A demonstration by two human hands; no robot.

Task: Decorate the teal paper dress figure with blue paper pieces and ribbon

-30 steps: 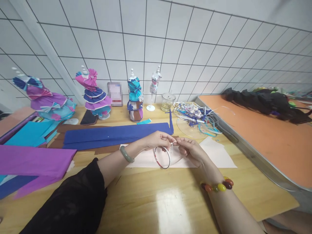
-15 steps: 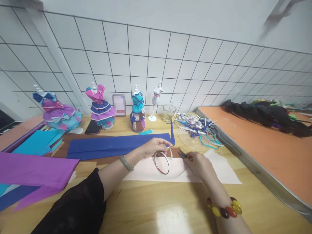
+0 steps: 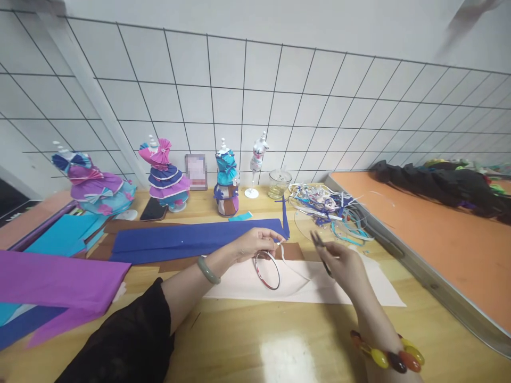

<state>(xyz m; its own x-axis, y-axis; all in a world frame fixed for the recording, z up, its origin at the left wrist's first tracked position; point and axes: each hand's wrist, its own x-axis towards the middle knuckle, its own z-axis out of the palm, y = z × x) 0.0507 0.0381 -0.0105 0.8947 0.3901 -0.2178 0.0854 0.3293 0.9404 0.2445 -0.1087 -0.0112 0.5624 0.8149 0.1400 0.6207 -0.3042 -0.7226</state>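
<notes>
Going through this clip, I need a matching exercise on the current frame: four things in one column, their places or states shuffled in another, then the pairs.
Column one
1. Left hand
2. Right hand
3. Blue sheet
4. Glass bowl

Column two
A. Stands by the wall, just right of the white patterned dress form
B. Holds a dark tool, blurred
C. Lies partly over brown material
D. Holds a thin hoop

Pairs: 1-D, 2-B, 3-C, 4-A

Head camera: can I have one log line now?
left hand: holds hoop, white strip | right hand: holds dark tool | below: pale sheet
</notes>
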